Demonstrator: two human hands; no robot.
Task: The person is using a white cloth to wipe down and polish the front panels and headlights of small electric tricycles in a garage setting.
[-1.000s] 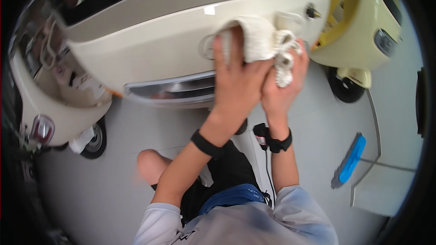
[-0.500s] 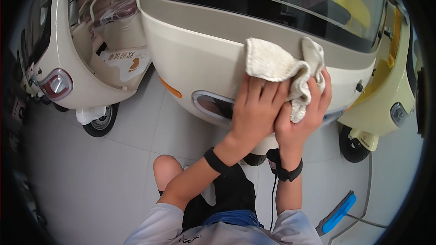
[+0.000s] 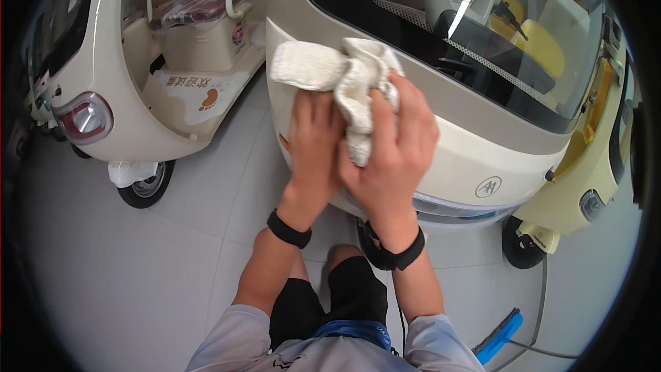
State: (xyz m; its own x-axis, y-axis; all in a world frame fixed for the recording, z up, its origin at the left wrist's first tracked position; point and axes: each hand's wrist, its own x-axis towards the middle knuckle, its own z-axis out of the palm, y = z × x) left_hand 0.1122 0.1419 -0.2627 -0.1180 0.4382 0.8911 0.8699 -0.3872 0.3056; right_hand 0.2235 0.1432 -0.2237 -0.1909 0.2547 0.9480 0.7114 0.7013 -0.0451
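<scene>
A folded off-white cloth [image 3: 306, 64] lies against the front panel of a cream three-wheeled vehicle [image 3: 454, 155], below its dark-edged windshield. My left hand [image 3: 311, 148] presses the cloth to the panel; its fingertips are hidden under the folded part. Close beside it, my right hand [image 3: 399, 141] is closed round the bunched part of the same cloth, whose end hangs between the two hands. Both hands are at the left side of the panel and cover the headlight there. Each wrist wears a black band.
On the left stands another cream vehicle [image 3: 89, 83] with a plastic-wrapped seat and a front wheel [image 3: 148, 186]. A pale yellow vehicle [image 3: 564, 186] is close on the right. A blue duster [image 3: 501, 337] with a long handle lies on the grey tiled floor [image 3: 158, 269] at lower right.
Both hands and the cloth have moved left across the panel. My view has shifted, so the vehicle appears farther right and the round emblem now shows.
</scene>
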